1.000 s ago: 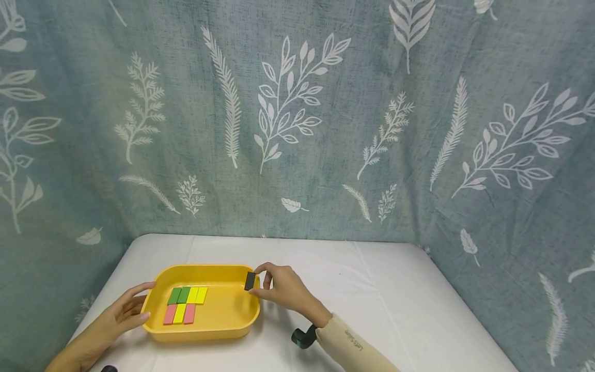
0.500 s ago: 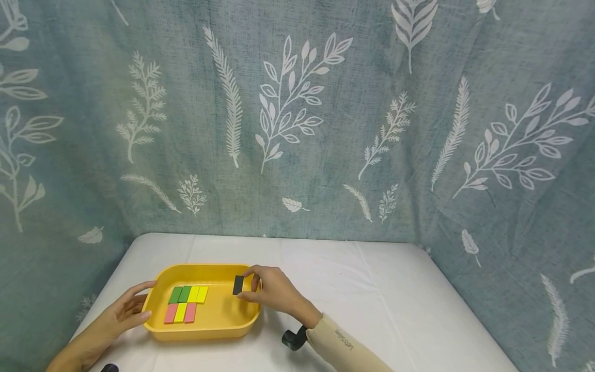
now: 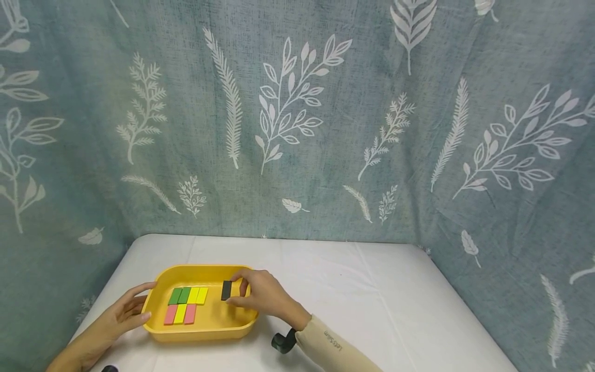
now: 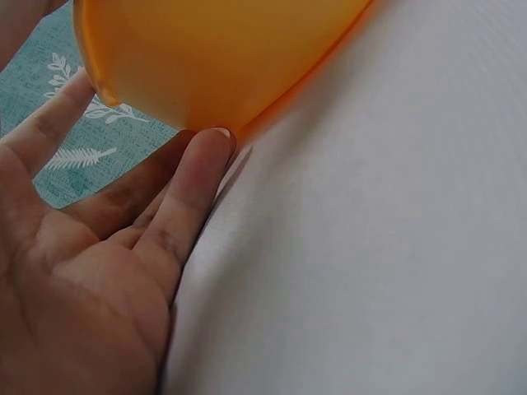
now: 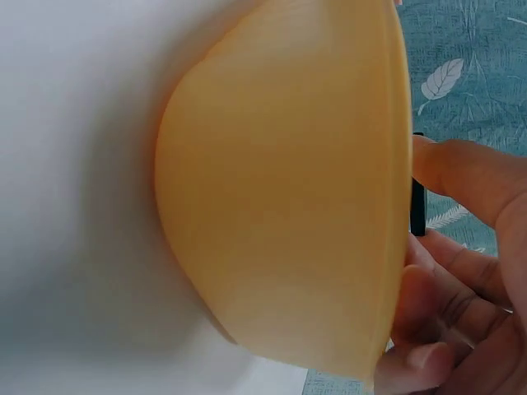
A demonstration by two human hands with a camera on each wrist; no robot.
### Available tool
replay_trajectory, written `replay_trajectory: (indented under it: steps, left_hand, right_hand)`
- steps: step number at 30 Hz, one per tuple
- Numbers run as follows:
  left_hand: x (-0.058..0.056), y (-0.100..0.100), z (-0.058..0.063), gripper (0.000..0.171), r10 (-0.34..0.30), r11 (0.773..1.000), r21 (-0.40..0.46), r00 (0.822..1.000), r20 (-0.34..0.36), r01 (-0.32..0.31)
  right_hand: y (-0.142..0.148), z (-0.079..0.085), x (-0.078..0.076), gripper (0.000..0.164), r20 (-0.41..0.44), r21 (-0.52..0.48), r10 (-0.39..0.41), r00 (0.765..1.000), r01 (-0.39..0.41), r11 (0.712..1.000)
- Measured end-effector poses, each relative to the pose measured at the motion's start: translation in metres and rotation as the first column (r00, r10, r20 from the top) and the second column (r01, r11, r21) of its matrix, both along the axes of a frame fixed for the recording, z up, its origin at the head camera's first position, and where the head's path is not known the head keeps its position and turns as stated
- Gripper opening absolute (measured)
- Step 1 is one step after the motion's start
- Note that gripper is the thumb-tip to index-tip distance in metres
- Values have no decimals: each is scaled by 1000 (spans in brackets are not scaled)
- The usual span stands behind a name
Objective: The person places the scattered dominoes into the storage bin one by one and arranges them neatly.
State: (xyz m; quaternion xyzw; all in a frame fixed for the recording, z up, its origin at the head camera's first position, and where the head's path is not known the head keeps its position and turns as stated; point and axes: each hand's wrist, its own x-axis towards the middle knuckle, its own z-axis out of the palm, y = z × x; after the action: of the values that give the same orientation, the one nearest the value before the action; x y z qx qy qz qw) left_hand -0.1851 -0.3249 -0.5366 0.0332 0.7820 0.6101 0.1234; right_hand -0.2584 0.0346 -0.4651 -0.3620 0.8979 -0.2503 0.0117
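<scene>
A yellow plastic tray (image 3: 200, 336) sits at the left of the table. My right hand (image 3: 267, 292) reaches over its right end and pinches a black rectangular block (image 3: 226, 290) by its ends between thumb and finger, held over the tray's right half. In the right wrist view, the tray wall hides most of this block (image 5: 418, 197). At the tray's left end, my left hand (image 3: 118, 315) touches the side with fairly straight fingers and the thumb near the rim. Inside lie green blocks (image 3: 175, 296), yellow blocks (image 3: 192, 295) and pink blocks (image 3: 170, 314), in two rows side by side.
White cloth covers the table (image 3: 353, 299), which stretches off to the right of the tray. A blue-green curtain (image 3: 325, 217) with white leaf patterns hangs behind and at both sides. A black wrist-worn device (image 3: 283, 342) hangs below the right wrist.
My right hand has carried the black block leftward from the tray's right rim, closer to the coloured blocks. The left hand, tray and coloured blocks have stayed put.
</scene>
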Motion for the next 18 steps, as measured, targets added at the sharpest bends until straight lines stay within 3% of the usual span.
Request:
replay_trajectory:
  steps: [7,18]
  left_hand:
    - [1,-1,-2,73,-16,999,33,1000,-5,16]
    - [0,1,0,76,22,999,-27,1000,13,-21]
  right_hand:
    - [-7,-2,0,45,-22,4,21,1000,-20,1000]
    - [-26,-4,9,43,10,67,35,999,-36,997]
